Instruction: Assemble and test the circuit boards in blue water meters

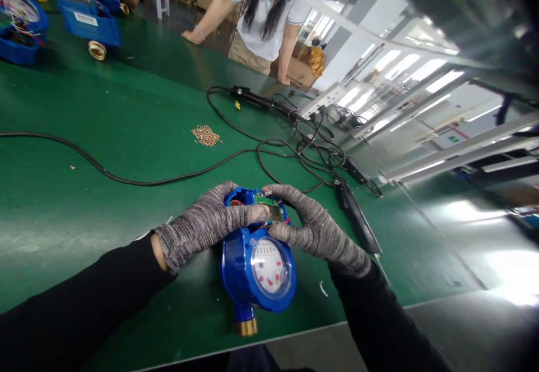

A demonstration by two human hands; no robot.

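A blue water meter (236, 257) lies near the front edge of the green table, its round dial (269, 265) turned up and a brass threaded end toward me. Its upper compartment is uncovered, showing wires and a green circuit board with a small display (275, 212). My left hand (200, 223), in a grey knit glove, grips the compartment's left side, its thumb reaching over the board. From the right, my gloved right hand (318, 229) closes around the board, fingers at its far edge and thumb at its near edge. The gloves cover part of the compartment.
Small brass screws (206, 136) are heaped beyond the meter. Black cables (290, 147) tangle at right beside an electric screwdriver (356, 215); another screwdriver (252, 97) lies farther back. More blue meters (88, 21) stand at far left. A person (265, 30) leans on the far edge.
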